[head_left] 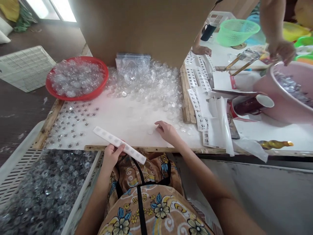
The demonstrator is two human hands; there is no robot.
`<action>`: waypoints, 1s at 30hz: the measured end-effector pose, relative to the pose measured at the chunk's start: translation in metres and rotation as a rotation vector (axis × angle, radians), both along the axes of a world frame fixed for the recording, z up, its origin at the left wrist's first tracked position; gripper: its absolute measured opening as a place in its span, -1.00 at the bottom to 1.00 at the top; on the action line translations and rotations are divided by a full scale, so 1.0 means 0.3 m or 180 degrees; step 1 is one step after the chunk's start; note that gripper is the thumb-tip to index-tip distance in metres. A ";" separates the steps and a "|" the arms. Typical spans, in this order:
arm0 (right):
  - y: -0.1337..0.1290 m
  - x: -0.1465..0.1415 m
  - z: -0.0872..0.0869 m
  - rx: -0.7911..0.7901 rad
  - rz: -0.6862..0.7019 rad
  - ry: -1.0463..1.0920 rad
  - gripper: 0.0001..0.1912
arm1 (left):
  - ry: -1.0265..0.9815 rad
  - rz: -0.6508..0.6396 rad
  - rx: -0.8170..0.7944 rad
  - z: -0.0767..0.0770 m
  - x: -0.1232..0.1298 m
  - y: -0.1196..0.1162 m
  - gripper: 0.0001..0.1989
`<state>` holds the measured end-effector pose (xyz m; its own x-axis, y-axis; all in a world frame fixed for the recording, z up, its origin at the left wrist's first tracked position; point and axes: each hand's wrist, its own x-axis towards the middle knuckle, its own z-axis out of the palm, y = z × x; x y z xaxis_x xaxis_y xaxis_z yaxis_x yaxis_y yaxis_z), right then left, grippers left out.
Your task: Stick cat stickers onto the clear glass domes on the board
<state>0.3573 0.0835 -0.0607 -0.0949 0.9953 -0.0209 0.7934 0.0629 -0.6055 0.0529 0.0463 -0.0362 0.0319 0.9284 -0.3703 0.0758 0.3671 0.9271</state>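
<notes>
My left hand (114, 154) grips a long white sticker strip (117, 142) between thumb and fingers. A row of pale grey round marks runs along it, and it slants over the table's front edge. My right hand (168, 132) rests low over the white tabletop (117, 112), fingers loosely bent and nothing visible in them. Just left of its fingertips lies a small clear disc (150, 131). Many more clear round pieces (158, 85) are heaped farther back. Clear pieces with dark printed figures (73, 125) are spread at the table's left.
A red basin (107, 76) of clear pieces stands back left, before a brown cardboard panel (146, 29). A crate (83, 189) of clear pieces sits below left. Printed sticker sheets (195, 104), a dark mug (251, 104) and a pink tub (271, 94) are right, near another person's hand (281, 50).
</notes>
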 end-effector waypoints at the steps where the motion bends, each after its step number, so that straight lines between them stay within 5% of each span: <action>1: 0.008 0.005 0.013 -0.0094 -0.0077 0.0003 -0.72 | 0.0015 0.0009 0.0026 0.003 0.001 0.000 -0.48; 5: 0.054 -0.008 0.071 0.0032 -0.0276 -0.0198 -0.76 | 0.0038 0.0021 0.0089 0.013 0.006 -0.003 -0.51; 12: 0.197 -0.187 0.052 0.0304 0.0573 -0.0649 -0.71 | 0.0099 0.0041 0.0124 0.011 0.000 0.000 -0.48; 18: 0.254 -0.225 0.035 0.0256 0.0758 -0.1290 -0.73 | 0.0176 -0.0022 0.0219 -0.077 -0.039 0.015 -0.47; 23: 0.270 -0.226 0.045 0.0173 0.0457 -0.0907 -0.69 | -0.0016 -0.0145 0.0265 -0.138 -0.046 0.026 -0.47; 26: 0.271 -0.221 0.049 -0.0052 0.0244 -0.0327 -0.69 | -0.0001 -0.0251 0.0374 -0.132 -0.042 0.018 -0.51; 30: 0.281 -0.182 0.070 -0.0169 -0.0011 -0.0365 -0.75 | 0.0013 -0.0421 0.0528 -0.118 -0.041 0.006 -0.60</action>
<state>0.3026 0.1678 -0.0398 -0.0854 0.9928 -0.0840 0.8578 0.0304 -0.5130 0.0405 0.0482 -0.0716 0.1564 0.9644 -0.2131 0.1171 0.1961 0.9736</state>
